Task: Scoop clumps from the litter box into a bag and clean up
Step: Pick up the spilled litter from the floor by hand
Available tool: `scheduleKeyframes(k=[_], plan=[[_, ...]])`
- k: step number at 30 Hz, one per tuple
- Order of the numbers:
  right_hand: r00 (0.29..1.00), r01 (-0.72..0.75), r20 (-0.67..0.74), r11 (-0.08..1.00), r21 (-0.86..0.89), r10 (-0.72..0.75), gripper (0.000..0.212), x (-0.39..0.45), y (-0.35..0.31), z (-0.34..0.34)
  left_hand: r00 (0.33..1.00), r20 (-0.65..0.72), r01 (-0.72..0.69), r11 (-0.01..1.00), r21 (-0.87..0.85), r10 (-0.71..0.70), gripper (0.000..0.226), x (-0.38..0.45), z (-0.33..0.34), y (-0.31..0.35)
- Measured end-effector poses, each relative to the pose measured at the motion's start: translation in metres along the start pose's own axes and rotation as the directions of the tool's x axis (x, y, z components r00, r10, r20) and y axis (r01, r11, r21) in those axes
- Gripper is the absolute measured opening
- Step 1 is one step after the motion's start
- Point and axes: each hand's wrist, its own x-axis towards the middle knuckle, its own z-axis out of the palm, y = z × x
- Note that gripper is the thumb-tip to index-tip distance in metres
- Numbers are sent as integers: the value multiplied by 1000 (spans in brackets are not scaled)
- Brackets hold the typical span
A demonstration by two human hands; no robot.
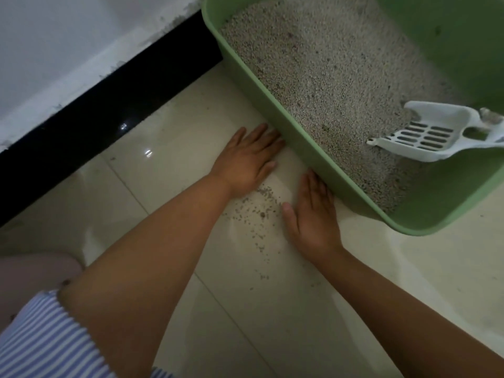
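Our flat right hand and flat left hand press the pale tile floor, holding nothing, around spilled grey crumbs. Pushing fast could scatter them under the green plastic litter box, where the white slotted scoop lies.
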Motion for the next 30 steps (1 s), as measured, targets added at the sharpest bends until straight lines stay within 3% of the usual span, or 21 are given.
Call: scheduleKeyframes(k=[2, 4, 8, 14, 18, 22, 26, 28, 30], plan=[[1000, 17, -5, 999, -28, -17, 89, 4, -3, 0, 999, 1, -47, 998, -40, 48, 77, -9, 0, -4], [992, 122, 27, 992, -45, -121, 88, 8, -4, -1, 997, -51, -58, 994, -89, 54, 67, -22, 1, -8], [957, 283, 87, 958, -41, -278, 87, 17, -8, -9, 976, -187, 92, 991, -97, -109, 57, -49, 10, -21], [955, 281, 120, 956, -82, -270, 76, 53, -13, -19, 908, -186, 348, 924, -161, -374, 81, -64, 9, -32], [975, 202, 110, 975, -87, -192, 77, 57, -19, -12, 866, -170, 444, 879, -174, -471, 75, -57, 2, -36], [968, 226, 131, 969, -101, -212, 94, 56, -18, -14, 855, -176, 468, 873, -142, -487, 64, -31, -17, -47], [901, 405, 204, 911, -80, -383, 95, 44, -9, -18, 888, -100, 432, 890, -145, -448, 63, -3, -22, -49], [841, 525, 210, 847, -87, -499, 90, 34, -2, -18, 919, -56, 383, 917, -111, -390, 64, -5, -14, -45], [827, 547, 199, 835, -69, -525, 76, 29, 2, -20, 956, -44, 286, 956, -67, -289, 70, -17, -4, -41]])
